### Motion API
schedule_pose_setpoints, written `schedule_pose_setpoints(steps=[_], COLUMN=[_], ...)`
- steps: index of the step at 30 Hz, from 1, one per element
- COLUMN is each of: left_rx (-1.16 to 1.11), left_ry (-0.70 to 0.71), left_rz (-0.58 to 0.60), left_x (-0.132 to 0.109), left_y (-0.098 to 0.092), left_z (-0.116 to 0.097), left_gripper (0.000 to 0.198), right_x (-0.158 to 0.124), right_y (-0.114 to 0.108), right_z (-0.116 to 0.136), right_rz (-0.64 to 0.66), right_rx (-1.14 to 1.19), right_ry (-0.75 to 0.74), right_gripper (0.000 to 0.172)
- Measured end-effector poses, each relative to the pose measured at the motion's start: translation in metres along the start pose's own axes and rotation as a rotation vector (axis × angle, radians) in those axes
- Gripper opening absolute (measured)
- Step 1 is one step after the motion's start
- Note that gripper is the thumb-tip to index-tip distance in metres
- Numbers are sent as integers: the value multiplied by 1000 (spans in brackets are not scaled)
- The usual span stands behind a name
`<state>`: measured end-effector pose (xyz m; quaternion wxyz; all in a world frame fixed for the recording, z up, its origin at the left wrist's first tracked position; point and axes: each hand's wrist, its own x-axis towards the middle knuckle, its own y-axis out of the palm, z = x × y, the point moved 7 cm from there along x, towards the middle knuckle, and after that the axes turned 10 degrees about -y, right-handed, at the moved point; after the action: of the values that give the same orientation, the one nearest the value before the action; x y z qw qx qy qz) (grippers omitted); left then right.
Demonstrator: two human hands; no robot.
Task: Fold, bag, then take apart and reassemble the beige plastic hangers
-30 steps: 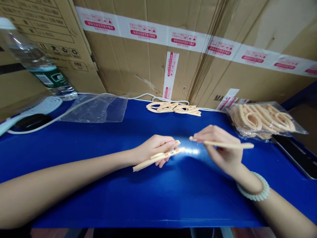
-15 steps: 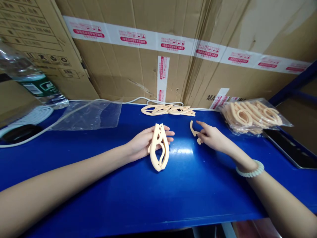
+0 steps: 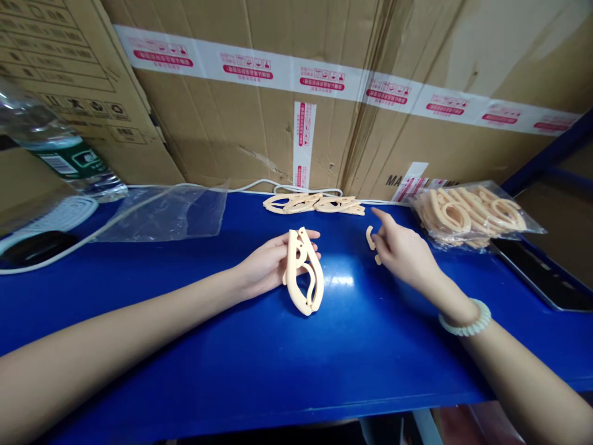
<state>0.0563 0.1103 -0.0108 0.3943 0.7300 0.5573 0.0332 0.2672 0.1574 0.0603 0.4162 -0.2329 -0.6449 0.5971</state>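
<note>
A folded cream plastic clothes hanger (image 3: 318, 275) rests in my left hand (image 3: 264, 267), its rounded end pointing towards me. The thumb and palm sit at its left side, and fingertips show behind it on the right. Further right, my right hand (image 3: 402, 250) is pinched around a small curved hanger hook (image 3: 369, 237) of the same colour, with the index finger stretched forward. The hook's middle is hidden by the fingers; a short end of it shows below them. A gap of blue tabletop (image 3: 259, 364) lies between the hands.
Several folded hangers (image 3: 290, 204) lie at the back against cardboard (image 3: 222, 123). A clear bag of hanger parts (image 3: 472, 213) is at right, beside a dark phone-like device (image 3: 542, 272). Left are an empty-looking plastic bag (image 3: 171, 213), a water bottle (image 3: 69, 157) and a white cable (image 3: 69, 254).
My right hand has moved slightly right and away from me with the hook. The hanger in my left hand has shifted a little right and turned slightly.
</note>
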Motion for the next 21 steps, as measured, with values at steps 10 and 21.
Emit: schedule_pose_setpoints(steps=[10,21], left_rx=[-34,566], left_ry=[25,299], left_rz=[12,80], left_x=[2,-14], left_y=[0,17], left_z=[-2,5], left_gripper=[36,34], right_x=[-43,-41], right_y=[4,6], right_z=[122,116], right_rz=[-99,-257], right_rx=[163,-36], right_ry=[-966,-898], right_gripper=[22,25])
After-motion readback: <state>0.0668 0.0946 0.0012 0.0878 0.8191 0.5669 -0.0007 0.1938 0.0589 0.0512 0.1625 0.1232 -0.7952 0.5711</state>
